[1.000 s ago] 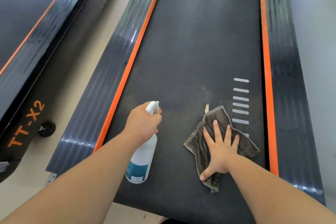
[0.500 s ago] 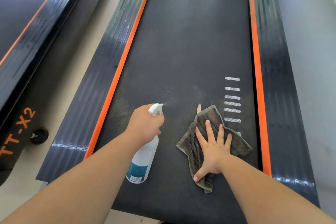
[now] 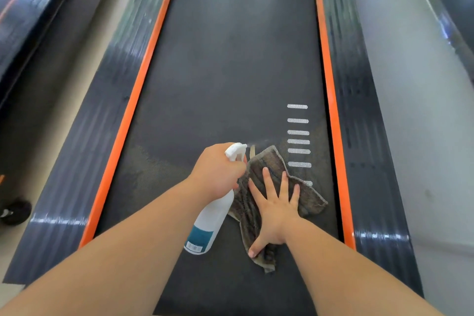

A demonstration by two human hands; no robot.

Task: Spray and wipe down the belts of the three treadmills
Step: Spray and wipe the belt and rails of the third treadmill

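Observation:
A black treadmill belt (image 3: pixel 230 59) runs away from me between two orange strips. My left hand (image 3: pixel 218 169) grips the neck of a white spray bottle (image 3: pixel 210 223) with a teal label, nozzle pointing right, and a faint mist shows at its tip. My right hand (image 3: pixel 275 210) lies flat with spread fingers on a crumpled grey-brown cloth (image 3: pixel 307 195), pressing it onto the belt near the rear end. The bottle sits just left of the cloth. A damp patch darkens the belt beside my left hand.
Black ribbed side rails (image 3: pixel 84 136) flank the belt. White dashes (image 3: pixel 297 133) mark the belt on the right. A second treadmill (image 3: pixel 23 7) lies to the left across a strip of pale floor, with a black wheel (image 3: pixel 15 210) by it. Grey floor lies on the right.
My left hand and the bottle have moved right, close against the cloth, and the nozzle sprays. My view has shifted left-to-right over the belt; the right hand stays on the cloth.

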